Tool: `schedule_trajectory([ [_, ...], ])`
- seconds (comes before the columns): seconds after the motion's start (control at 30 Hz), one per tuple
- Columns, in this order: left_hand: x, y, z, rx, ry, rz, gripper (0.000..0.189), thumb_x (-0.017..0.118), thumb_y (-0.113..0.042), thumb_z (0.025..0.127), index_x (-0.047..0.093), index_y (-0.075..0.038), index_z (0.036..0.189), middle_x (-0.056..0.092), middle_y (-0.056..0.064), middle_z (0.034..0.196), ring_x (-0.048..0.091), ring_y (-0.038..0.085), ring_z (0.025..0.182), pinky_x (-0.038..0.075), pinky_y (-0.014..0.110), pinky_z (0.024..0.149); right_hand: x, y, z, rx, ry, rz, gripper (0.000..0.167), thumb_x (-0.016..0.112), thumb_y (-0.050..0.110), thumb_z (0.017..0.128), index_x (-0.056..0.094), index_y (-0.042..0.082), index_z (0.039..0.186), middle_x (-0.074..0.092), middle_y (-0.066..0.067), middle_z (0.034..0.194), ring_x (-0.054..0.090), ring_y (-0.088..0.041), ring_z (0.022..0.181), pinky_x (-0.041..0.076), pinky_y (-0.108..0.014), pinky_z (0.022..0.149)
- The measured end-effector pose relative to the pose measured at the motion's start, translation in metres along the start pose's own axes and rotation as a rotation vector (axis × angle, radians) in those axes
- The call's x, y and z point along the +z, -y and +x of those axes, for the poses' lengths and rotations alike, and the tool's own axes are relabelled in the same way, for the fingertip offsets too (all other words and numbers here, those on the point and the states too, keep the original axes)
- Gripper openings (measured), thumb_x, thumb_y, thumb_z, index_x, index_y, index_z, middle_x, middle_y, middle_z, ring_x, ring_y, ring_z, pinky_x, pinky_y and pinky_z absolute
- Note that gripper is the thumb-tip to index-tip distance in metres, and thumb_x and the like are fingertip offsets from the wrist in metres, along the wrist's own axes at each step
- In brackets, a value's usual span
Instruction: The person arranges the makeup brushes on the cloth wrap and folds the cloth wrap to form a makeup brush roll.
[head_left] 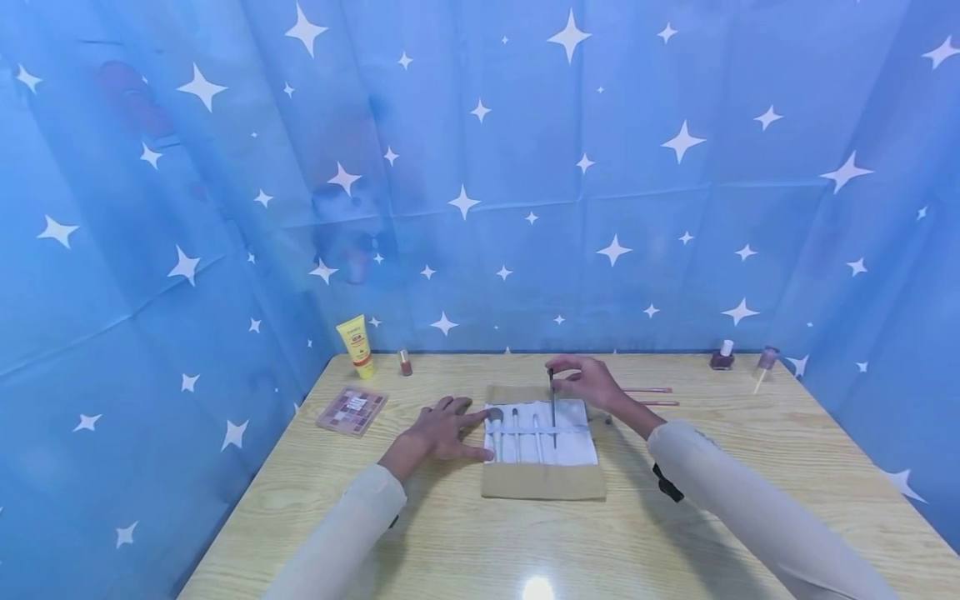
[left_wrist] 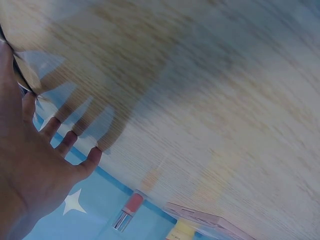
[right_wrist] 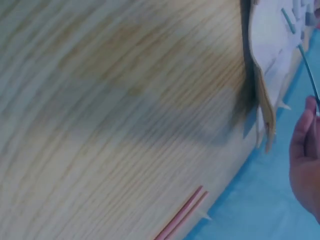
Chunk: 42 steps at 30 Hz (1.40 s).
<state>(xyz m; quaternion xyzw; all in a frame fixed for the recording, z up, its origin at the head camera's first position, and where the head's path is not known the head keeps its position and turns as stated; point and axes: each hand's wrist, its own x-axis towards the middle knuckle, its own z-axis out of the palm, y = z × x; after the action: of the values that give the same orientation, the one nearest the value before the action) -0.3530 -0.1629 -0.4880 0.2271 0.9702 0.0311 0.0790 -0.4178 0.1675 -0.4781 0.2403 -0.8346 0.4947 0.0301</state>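
A: State of L hand (head_left: 444, 432)?
B: Fingers spread, thumb & index tip at L edge of the brush roll (head_left: 543, 482), which lies unrolled on the desk (head_left: 300, 508).
A: & R hand (head_left: 591, 385)?
B: Pinches a dark brush (head_left: 553, 404) nr its top; lower part passes under the roll's band (head_left: 573, 430).
A: Adj. items?
B: Three pale-handled brushes (head_left: 517, 435) in roll, L of dark one; two pink sticks (head_left: 660, 404) on desk, R of roll.

Long pale grey sleeves (head_left: 750, 510), black piece (head_left: 667, 483) beneath right cuff (head_left: 666, 442), bare hands (head_left: 438, 431)
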Motion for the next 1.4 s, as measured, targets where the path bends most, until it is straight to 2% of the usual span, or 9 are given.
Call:
schedule_trajectory([
  [0.1,0.0,0.0,0.0,-0.002,-0.002,-0.003,0.09,0.054,-0.085,0.086,0.035,-0.04,0.162,0.027,0.006,0.169,0.022,0.034,0.156,0.027,0.062,0.121,0.001,0.005,-0.005,-0.003,0.019,-0.017,0.033,0.073,0.003,0.096,0.068,-0.002,0.129,0.068,-0.026,0.128,0.065,-0.046,0.118,0.06,-0.046,0.092],
  [0.2,0.0,0.0,0.0,-0.002,-0.003,0.001,0.09,0.054,-0.085,0.086,0.035,-0.04,0.162,0.028,0.006,0.169,0.022,0.034,0.156,0.027,0.061,0.121,0.002,0.007,-0.009,0.011,0.04,-0.029,0.032,0.071,0.002,0.097,0.068,-0.002,0.129,0.068,-0.027,0.127,0.069,-0.044,0.112,0.062,-0.046,0.087],
  [0.37,0.0,0.0,0.0,0.006,-0.005,0.007,0.091,0.052,-0.086,0.086,0.035,-0.039,0.162,0.028,0.006,0.169,0.023,0.034,0.156,0.029,0.06,0.12,0.004,-0.001,-0.015,0.013,0.069,-0.046,0.034,0.074,0.006,0.096,0.069,-0.002,0.128,0.072,-0.022,0.121,0.074,-0.036,0.104,0.063,-0.038,0.083],
  [0.53,0.0,0.001,-0.001,0.013,-0.007,0.007,0.09,0.052,-0.085,0.087,0.035,-0.039,0.162,0.028,0.007,0.169,0.023,0.035,0.156,0.029,0.06,0.12,0.005,-0.006,-0.021,0.011,0.126,-0.054,0.034,0.074,0.007,0.097,0.068,-0.006,0.128,0.073,-0.022,0.117,0.075,-0.035,0.1,0.063,-0.033,0.077],
  [0.77,-0.001,0.0,-0.004,0.011,0.0,0.001,0.09,0.052,-0.085,0.087,0.034,-0.039,0.162,0.027,0.007,0.17,0.023,0.035,0.156,0.029,0.059,0.121,0.01,-0.005,-0.029,-0.056,0.159,-0.18,0.028,0.076,0.012,0.096,0.074,0.001,0.121,0.077,-0.011,0.107,0.074,-0.025,0.095,0.06,-0.034,0.08],
  [0.97,0.001,0.001,-0.003,0.009,-0.004,0.001,0.09,0.051,-0.085,0.087,0.034,-0.04,0.162,0.027,0.006,0.17,0.023,0.034,0.156,0.029,0.058,0.121,0.012,-0.005,-0.035,-0.077,0.172,-0.219,0.026,0.077,0.014,0.094,0.076,0.005,0.118,0.078,-0.005,0.102,0.072,-0.017,0.09,0.057,-0.029,0.078],
  [1.13,0.003,0.002,-0.001,0.014,-0.007,0.004,0.09,0.051,-0.086,0.087,0.034,-0.039,0.162,0.027,0.006,0.17,0.023,0.033,0.156,0.029,0.059,0.12,0.011,-0.006,-0.04,-0.113,0.187,-0.223,0.022,0.074,0.011,0.096,0.076,0.004,0.118,0.079,-0.006,0.103,0.072,-0.018,0.092,0.057,-0.028,0.077],
  [1.27,0.004,0.002,0.0,0.018,-0.009,0.0,0.09,0.052,-0.085,0.087,0.034,-0.039,0.162,0.028,0.006,0.17,0.023,0.034,0.156,0.029,0.059,0.12,0.01,-0.007,-0.044,-0.163,0.2,-0.221,0.022,0.07,0.008,0.099,0.075,0.001,0.119,0.078,-0.011,0.107,0.073,-0.023,0.096,0.059,-0.03,0.079],
  [1.4,0.003,0.001,0.0,0.023,-0.009,-0.006,0.089,0.052,-0.084,0.087,0.035,-0.039,0.162,0.028,0.008,0.169,0.023,0.034,0.155,0.029,0.06,0.12,0.007,-0.008,-0.047,-0.176,0.217,-0.22,0.024,0.068,0.007,0.1,0.073,-0.001,0.121,0.078,-0.013,0.11,0.074,-0.025,0.1,0.059,-0.032,0.083],
])
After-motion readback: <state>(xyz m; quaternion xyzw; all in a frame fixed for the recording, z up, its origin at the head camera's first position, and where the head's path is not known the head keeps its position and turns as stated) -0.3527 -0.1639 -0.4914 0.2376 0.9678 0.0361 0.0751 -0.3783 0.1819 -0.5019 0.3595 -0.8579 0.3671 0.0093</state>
